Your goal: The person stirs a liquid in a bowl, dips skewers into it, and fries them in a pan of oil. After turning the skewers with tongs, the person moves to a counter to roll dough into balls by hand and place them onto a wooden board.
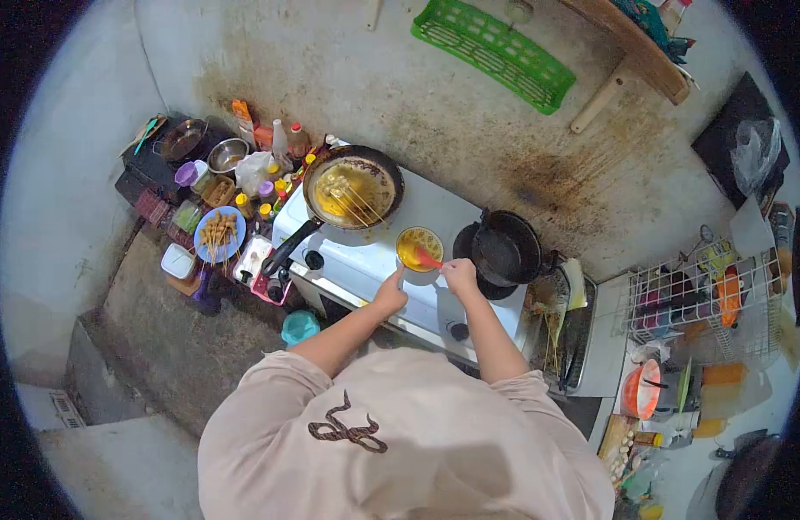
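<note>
Several browned skewers (218,234) sat on a blue plate (238,224), well out to the left of the left hand (389,293), apart from the burners, probably to keep the stove top clear. Frying pan (388,179) was beyond and left of that hand, yellow oil and pale skewers (337,189) inside, sticks angled back over the near rim, presumably so the fingers avoid hot oil. Its handle (291,247) stuck out past the stove's front edge on the left: snag risk for a leftward arm swing, I'd say. Left hand had one digit out to the bowl's near rim, others curled; likely steadying it, can't tell if it was pinching. Bowl (433,240) of yellow liquid stood on the white stove (356,258) just ahead of both hands, between the two pans. Right hand (458,275) was closed around the handle of a red spoon (427,258), its head down in the bowl, low grip probably for control. Black wok (521,243) was just beyond and right of the right hand, so little room that way. Tray (579,347) lay further right. Best clearance: bare stove top left of the left hand, plus a strip nearer the body, ending at the front edge under the forearms.
</note>
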`<state>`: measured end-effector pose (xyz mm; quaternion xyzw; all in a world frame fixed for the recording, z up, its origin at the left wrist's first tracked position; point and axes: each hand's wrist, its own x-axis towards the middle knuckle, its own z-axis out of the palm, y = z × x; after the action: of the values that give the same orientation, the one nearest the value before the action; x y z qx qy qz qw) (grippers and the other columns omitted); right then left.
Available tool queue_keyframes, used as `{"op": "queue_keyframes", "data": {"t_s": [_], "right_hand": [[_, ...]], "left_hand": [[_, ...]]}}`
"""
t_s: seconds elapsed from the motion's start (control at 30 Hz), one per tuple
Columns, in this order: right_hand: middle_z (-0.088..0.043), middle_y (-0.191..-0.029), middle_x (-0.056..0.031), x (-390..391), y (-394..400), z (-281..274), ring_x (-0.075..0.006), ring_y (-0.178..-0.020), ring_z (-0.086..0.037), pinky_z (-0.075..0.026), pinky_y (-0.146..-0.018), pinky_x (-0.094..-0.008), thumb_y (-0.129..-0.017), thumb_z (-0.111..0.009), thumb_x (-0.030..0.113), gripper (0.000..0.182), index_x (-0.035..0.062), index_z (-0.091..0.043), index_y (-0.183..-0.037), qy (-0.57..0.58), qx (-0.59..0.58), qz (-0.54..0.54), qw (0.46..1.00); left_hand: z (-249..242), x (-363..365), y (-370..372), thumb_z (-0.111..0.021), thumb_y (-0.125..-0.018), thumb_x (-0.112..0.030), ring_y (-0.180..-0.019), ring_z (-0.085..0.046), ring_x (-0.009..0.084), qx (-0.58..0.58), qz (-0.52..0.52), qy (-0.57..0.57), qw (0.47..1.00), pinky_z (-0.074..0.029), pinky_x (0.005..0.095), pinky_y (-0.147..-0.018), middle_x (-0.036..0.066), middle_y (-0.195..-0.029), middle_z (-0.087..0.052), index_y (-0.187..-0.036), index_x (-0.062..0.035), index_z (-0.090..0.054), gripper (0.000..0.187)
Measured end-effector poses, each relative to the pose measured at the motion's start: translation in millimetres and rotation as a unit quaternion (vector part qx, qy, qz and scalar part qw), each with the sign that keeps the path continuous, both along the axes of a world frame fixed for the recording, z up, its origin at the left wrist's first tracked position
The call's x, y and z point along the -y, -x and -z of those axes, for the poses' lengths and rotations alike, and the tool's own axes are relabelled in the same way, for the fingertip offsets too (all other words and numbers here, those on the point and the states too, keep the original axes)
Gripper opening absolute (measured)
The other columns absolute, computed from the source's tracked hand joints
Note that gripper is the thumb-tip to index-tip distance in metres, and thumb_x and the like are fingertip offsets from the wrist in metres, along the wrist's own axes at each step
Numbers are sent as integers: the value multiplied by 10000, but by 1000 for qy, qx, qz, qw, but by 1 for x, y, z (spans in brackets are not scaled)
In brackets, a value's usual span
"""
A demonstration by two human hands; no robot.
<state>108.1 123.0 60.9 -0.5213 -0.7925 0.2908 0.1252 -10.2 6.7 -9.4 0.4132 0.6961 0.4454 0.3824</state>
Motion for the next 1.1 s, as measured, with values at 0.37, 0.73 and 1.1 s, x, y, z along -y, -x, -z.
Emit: {"op": "queue_keyframes", "data": {"t_s": [0.37, 0.73, 1.1], "right_hand": [[-506, -576, -224, 3, 2, -13, -349, -565, -525, -427, -583, -387, -614, -476, 153, 202, -22, -556, -556, -53, 9, -7, 999], [-507, -570, -224, -1, 1, -13, -334, -561, -537, -429, -554, -381, -607, -495, 134, 178, -29, -561, -579, -35, -4, -18, 999], [-502, -562, -225, 0, 3, -7, -335, -566, -537, -427, -554, -381, -600, -488, 139, 174, -16, -559, -566, -41, -11, 15, 999]], "left_hand": [[-4, -1, 0, -484, -651, 45, -962, -460, 223, 37, 6, 32, 999, -382, 252, -760, 175, -1214, -315, -1250, -83, -170, 687], [-27, 3, -2, -541, -632, 33, -763, -515, 164, 57, 11, 56, 997, -412, 242, -692, 143, -1189, -365, -1241, -55, -188, 709], [-16, 2, -4, -500, -614, 79, -675, -483, 102, 119, 5, 27, 993, -413, 226, -631, 114, -1235, -307, -1247, -73, -184, 723]]}}
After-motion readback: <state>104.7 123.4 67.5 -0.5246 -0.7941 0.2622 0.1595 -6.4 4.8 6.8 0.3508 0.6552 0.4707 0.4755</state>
